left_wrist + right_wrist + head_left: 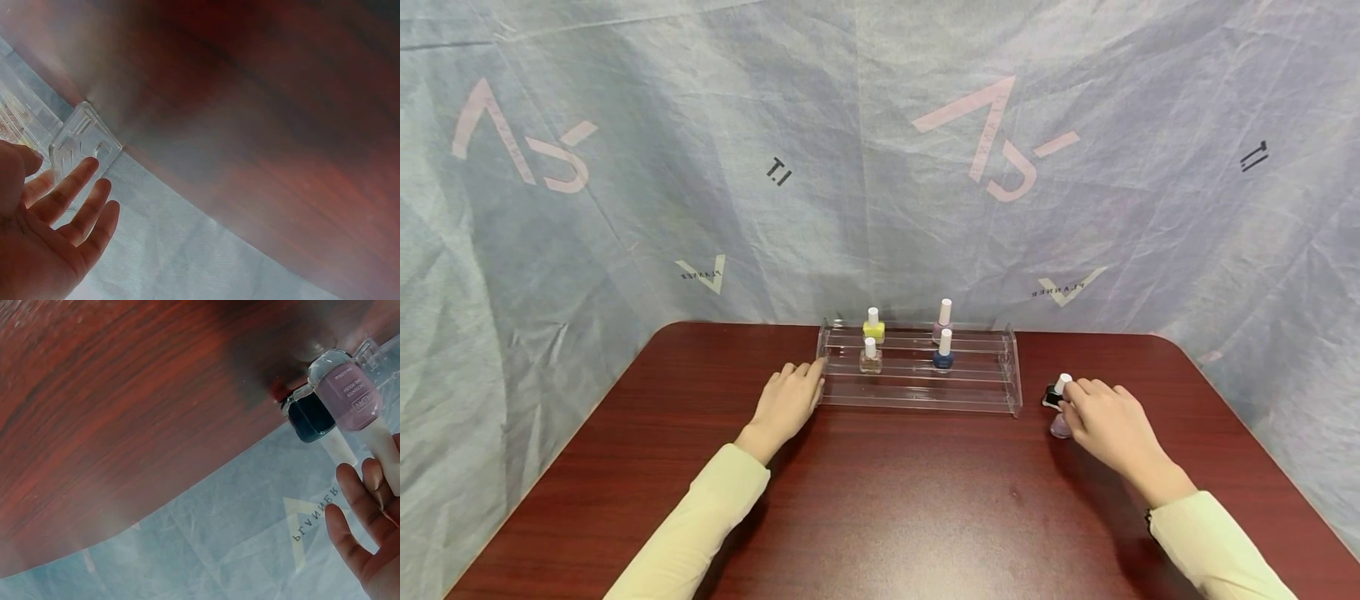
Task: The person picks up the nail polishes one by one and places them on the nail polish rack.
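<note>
My left hand (790, 400) rests at the left end of a clear stepped display rack (917, 400), its fingers extended along the side panel (84, 140). On the rack's tiers stand a yellow nail polish bottle (873, 331), a beige one (870, 362), a blue one (943, 360) and a lilac one (938, 330), all white-capped. Right of the rack, my right hand (1108, 421) pinches the white cap of another lilac nail polish bottle (350, 397), its glass pointing down. Just behind it is a dark nail polish bottle (309, 415) with a white cap, tilted in the head view.
The reddish-brown wooden table (910, 508) has rounded far corners. A grey printed cloth (850, 167) hangs behind it and along both sides. The rack stands close to the table's far edge.
</note>
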The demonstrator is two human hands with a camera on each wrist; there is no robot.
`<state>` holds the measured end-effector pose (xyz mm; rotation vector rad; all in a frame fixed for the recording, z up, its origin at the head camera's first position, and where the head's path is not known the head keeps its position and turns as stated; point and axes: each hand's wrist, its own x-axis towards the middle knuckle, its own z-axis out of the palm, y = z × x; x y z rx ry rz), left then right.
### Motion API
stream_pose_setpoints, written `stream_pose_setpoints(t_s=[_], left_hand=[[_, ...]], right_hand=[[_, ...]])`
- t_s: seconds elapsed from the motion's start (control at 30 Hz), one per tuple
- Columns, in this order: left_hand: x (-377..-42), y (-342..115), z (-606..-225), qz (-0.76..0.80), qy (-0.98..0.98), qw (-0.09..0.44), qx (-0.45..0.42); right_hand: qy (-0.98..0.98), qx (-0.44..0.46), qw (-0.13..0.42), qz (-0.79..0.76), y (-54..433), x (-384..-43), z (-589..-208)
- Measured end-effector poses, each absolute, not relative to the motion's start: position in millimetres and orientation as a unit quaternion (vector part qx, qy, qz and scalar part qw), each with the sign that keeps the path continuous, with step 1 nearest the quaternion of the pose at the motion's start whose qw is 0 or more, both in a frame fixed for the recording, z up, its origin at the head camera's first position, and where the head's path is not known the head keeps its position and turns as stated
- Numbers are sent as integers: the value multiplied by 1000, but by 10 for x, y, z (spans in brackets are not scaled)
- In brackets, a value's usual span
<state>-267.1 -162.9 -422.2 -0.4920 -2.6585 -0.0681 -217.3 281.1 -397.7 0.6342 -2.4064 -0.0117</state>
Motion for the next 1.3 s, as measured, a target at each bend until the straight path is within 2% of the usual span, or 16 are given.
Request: stream_pose_setpoints(t_s=[0.63, 1.3], left_hand=[[-2680, -1633, -4233, -28, -959, 222, -175], [-2675, -1635, -4232, -30, -962, 212, -172]], right_hand=[[-921, 237, 309, 1, 2815, -2170, -3973], [-893, 272, 358, 1, 2734, -2233, -3863]])
